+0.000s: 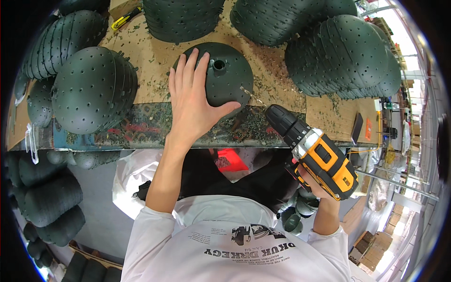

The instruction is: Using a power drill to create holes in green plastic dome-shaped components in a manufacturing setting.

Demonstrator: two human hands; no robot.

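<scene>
My left hand (191, 101) lies flat with spread fingers on a dark green dome-shaped shell (228, 77) that has a round hole at its top and sits on the cardboard-covered workbench (155, 61). My right hand (315, 184) grips the handle of a yellow and black cordless drill (315, 151). The drill bit (252, 97) points up and left, its tip right at the shell's lower right side.
Stacks of perforated dark green shells stand on the left (94, 89), at the back (183, 19) and on the right (347, 54). Green shavings litter the bench's front edge (150, 124). More dark shells lie on the floor at the left (49, 199).
</scene>
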